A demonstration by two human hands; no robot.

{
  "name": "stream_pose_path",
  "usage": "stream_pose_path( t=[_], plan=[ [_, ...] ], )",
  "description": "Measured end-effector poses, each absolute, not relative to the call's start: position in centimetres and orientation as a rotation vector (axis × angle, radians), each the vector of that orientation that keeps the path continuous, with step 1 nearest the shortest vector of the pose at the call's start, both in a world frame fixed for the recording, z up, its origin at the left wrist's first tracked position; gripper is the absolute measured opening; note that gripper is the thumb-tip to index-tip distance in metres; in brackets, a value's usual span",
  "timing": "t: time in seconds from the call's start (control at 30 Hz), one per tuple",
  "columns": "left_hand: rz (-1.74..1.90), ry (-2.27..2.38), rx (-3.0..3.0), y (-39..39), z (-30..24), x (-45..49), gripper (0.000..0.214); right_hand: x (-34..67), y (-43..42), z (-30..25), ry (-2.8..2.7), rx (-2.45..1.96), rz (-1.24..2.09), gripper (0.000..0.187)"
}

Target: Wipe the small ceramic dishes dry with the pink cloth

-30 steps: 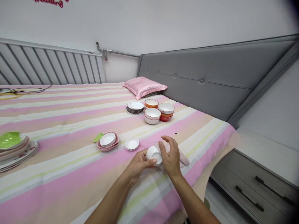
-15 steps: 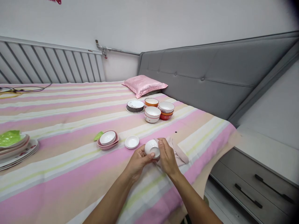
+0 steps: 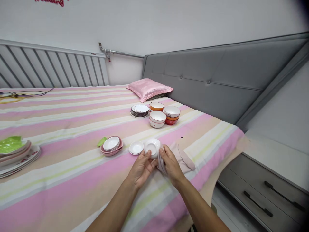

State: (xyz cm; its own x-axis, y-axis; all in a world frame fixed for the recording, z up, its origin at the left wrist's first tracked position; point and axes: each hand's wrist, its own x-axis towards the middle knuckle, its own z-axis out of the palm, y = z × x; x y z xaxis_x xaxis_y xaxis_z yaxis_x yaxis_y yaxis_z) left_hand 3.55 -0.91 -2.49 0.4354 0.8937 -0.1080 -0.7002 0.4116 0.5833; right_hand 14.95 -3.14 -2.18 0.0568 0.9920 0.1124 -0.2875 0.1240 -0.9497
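Note:
A small white dish point(image 3: 153, 146) is tilted up in front of me, its round foot facing me. My left hand point(image 3: 142, 167) pinches its lower left edge, thumb on the underside. On the other side my right hand point(image 3: 170, 162) is closed on a pale pink cloth point(image 3: 162, 163) pressed at the dish's right edge. More of the cloth spreads over the bed behind that hand. Just left of the held dish lies another small white dish point(image 3: 136, 147). Further left, small white dishes point(image 3: 111, 143) sit inside pink dishes point(image 3: 113, 152), with a green leaf-shaped piece point(image 3: 101, 141) beside them.
Stacked bowls point(image 3: 157, 119) and plates point(image 3: 140, 109) stand further back, near a pink pillow point(image 3: 149, 89). At far left are larger plates point(image 3: 36, 153) under a green leaf-shaped dish point(image 3: 11, 143). A grey headboard point(image 3: 205, 77) and a drawer cabinet point(image 3: 260, 183) flank the bed's right side.
The held dish has turned so its foot faces me more squarely, and it has shifted slightly left and up. My left thumb now lies on its underside. More cloth shows beside my right hand.

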Motion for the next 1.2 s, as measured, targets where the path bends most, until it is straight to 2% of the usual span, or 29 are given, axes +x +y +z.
stream_pose_path(
  t=[0.2,0.37,0.47,0.8,1.2],
  plan=[
    [0.956,0.576,0.661,-0.6,-2.3,2.6,0.021,15.1,-3.2,-1.9,-0.877,-0.831,1.353,0.021],
    [0.919,0.755,0.994,0.0,-1.2,1.0,0.045,15.5,-3.2,-1.9,-0.876,-0.812,1.456,0.024],
    [0.900,0.781,1.013,-0.1,-1.1,0.9,0.047,15.5,-3.3,-1.7,-0.944,-0.836,1.437,0.025],
    [0.962,0.715,0.781,-1.3,-2.3,3.1,0.027,14.4,-3.6,-2.1,-1.203,-1.125,1.018,0.025],
    [0.867,0.742,0.873,-1.3,-2.0,2.9,0.033,15.2,-3.6,-2.3,-1.491,-1.234,0.659,0.018]
  ],
)
